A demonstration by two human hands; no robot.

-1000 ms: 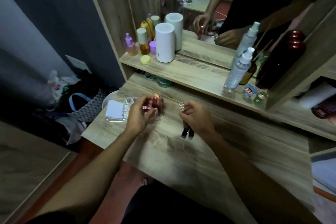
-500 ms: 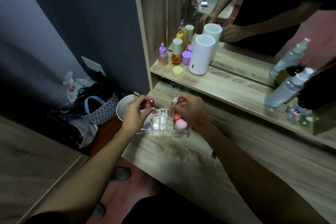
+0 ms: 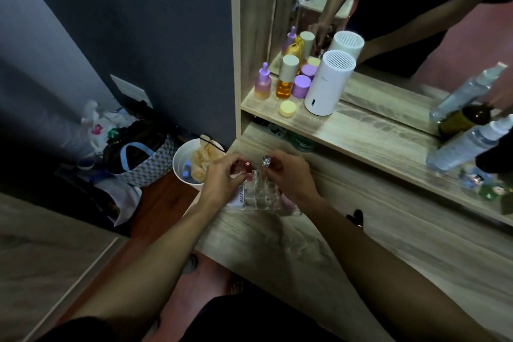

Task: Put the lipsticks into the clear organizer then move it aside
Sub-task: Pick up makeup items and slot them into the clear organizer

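Observation:
The clear organizer (image 3: 259, 194), a gridded acrylic block, stands at the left end of the wooden table (image 3: 361, 253). My left hand (image 3: 222, 179) pinches a dark red lipstick (image 3: 246, 165) upright over the organizer's back left cells. My right hand (image 3: 291, 175) grips a lipstick with a silver cap (image 3: 266, 160) over the back middle cells. Something pink (image 3: 288, 201) shows in the organizer's right side, partly hidden by my right wrist. A small dark lipstick (image 3: 356, 216) lies on the table to the right of my right forearm.
A shelf (image 3: 361, 139) behind holds purple and amber bottles (image 3: 286, 78), a white cylinder (image 3: 329, 83) and spray bottles (image 3: 469, 141) before a mirror. A white bin (image 3: 184, 166) and a patterned bag (image 3: 138, 161) sit on the floor left of the table's edge.
The view swung left and closer. The organizer came between my hands, and both hands brought their lipsticks over its back cells. Two dark lipsticks once under my right hand are out of sight.

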